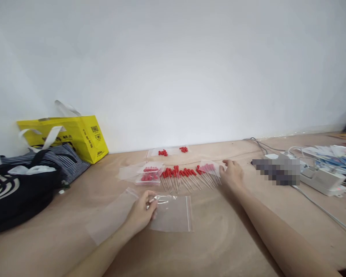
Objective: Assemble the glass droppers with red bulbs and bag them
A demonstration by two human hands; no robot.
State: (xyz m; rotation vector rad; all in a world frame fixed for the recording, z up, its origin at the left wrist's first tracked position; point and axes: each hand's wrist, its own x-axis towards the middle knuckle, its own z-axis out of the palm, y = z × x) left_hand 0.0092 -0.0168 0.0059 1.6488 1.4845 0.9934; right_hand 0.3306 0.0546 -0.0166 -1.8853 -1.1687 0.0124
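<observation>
My left hand (142,211) has its fingers curled and pinched on the edge of a clear zip bag (171,215) lying flat at the front. Another clear bag (112,213) lies partly under my left wrist. My right hand (232,175) rests at the right end of a row of red-headed wooden sticks (187,177), thumb and fingers apart. Its thumb is at the edge of a small clear bag (207,166) covering some of the red heads. Left of the row, clear bags with red pieces (150,175) lie stacked.
Two small groups of red pieces (163,152) lie on clear plastic near the wall. At the left stand a yellow bag (93,134), a striped bag (70,159) and a black bag (23,196). A power strip (323,179), cables and packets (334,156) occupy the right.
</observation>
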